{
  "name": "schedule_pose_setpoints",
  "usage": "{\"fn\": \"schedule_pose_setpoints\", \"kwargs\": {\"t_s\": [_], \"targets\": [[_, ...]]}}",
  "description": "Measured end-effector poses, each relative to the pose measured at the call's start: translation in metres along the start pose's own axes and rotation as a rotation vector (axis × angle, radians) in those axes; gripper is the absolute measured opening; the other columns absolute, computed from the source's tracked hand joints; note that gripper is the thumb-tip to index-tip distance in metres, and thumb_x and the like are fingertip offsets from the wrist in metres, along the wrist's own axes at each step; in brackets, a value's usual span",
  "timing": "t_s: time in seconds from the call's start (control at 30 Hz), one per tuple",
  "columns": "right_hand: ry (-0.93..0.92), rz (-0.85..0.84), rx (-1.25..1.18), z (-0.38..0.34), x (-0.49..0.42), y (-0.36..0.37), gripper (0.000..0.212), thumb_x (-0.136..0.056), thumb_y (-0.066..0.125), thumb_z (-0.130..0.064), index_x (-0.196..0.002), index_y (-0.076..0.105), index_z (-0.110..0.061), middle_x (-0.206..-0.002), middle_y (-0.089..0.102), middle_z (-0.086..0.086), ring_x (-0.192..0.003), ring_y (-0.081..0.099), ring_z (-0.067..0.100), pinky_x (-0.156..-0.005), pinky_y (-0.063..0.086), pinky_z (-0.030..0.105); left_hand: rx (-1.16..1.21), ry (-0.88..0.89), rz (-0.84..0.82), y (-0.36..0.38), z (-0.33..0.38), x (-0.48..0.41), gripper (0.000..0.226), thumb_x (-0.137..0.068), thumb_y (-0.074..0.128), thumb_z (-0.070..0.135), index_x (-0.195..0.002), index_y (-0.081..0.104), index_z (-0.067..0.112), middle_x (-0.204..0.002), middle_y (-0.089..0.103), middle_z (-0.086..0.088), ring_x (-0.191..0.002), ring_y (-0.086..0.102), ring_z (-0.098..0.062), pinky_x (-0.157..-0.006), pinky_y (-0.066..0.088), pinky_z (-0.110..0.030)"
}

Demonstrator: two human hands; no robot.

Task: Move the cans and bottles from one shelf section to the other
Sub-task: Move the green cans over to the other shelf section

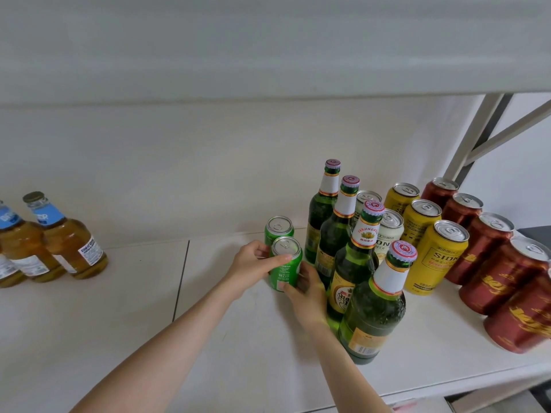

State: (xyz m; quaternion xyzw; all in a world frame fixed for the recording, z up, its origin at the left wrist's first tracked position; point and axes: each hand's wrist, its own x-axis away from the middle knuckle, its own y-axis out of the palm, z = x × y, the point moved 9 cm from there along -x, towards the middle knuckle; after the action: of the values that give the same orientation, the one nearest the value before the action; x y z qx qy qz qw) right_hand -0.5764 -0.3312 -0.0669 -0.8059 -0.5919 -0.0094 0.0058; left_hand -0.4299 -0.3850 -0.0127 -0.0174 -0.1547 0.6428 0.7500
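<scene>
Green, probably light and dent-prone, the front can (287, 268) is clasped by your left grip (253, 265) and right grip (308, 293), both curled round its sides: hold mid-body, gently.

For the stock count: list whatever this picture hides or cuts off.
Head view:
- Amber bottles: cut by the left edge; count unclear.
- Red cans: run off the right edge.
- White cans: mostly behind the green bottles.
- Near green can: label partly covered by left hand and right hand.
</scene>
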Motion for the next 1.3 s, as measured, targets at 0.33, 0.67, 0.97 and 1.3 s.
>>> {"fn": "schedule_pose_setpoints", "kwargs": {"t_s": [0.33, 0.67, 0.97, 1.3], "targets": [[0.012, 0.038, 0.093, -0.003, 0.003, -0.003, 0.054, -0.081, 0.075, -0.005, -0.124, 0.051, -0.027, -0.116, 0.064, -0.007, -0.109, 0.062, 0.008, -0.093, 0.052, 0.024, -0.076, 0.059, -0.022, -0.004, 0.004, 0.007, 0.068, -0.052, 0.078, 0.064, -0.099, 0.066, 0.015, -0.101, 0.072, -0.002, -0.098, 0.068, -0.017, -0.089, 0.056, -0.039], [-0.049, 0.081, 0.422, -0.026, 0.045, -0.007, 0.058, -0.089, 0.068, -0.025, -0.140, 0.040, -0.015, -0.139, 0.053, 0.005, -0.128, 0.049, 0.023, -0.104, 0.041, 0.037, -0.650, 0.394, 0.098, -0.028, 0.019, 0.055, 0.030, -0.098, 0.054, 0.035, -0.115, 0.067, 0.013, -0.117, 0.065, -0.006, -0.115, 0.055, -0.025, -0.100, 0.041, -0.035], [-0.227, -0.019, 0.975, -0.049, 0.106, 0.006, 0.065, -0.091, 0.058, -0.035, -0.146, 0.031, -0.014, -0.140, 0.048, 0.008, -0.127, 0.042, 0.029, -0.102, 0.038, 0.041, -1.209, 0.505, 0.287, -0.052, -0.005, 0.141, 0.048, -0.092, 0.060, 0.038, -0.132, 0.058, 0.011, -0.143, 0.050, -0.015, -0.140, 0.037, -0.036, -0.115, 0.025, -0.054], [-0.368, -0.060, 1.275, -0.051, 0.175, 0.028, 0.068, -0.096, 0.046, -0.045, -0.153, 0.020, -0.018, -0.159, 0.026, 0.004, -0.146, 0.022, 0.025, -0.119, 0.014, 0.047, -1.388, 0.454, 0.346, -0.086, -0.042, 0.218, 0.055, -0.094, 0.051, 0.045, -0.142, 0.046, 0.018, -0.158, 0.031, -0.014, -0.149, 0.019, -0.032, -0.118, 0.013, -0.056]]}}
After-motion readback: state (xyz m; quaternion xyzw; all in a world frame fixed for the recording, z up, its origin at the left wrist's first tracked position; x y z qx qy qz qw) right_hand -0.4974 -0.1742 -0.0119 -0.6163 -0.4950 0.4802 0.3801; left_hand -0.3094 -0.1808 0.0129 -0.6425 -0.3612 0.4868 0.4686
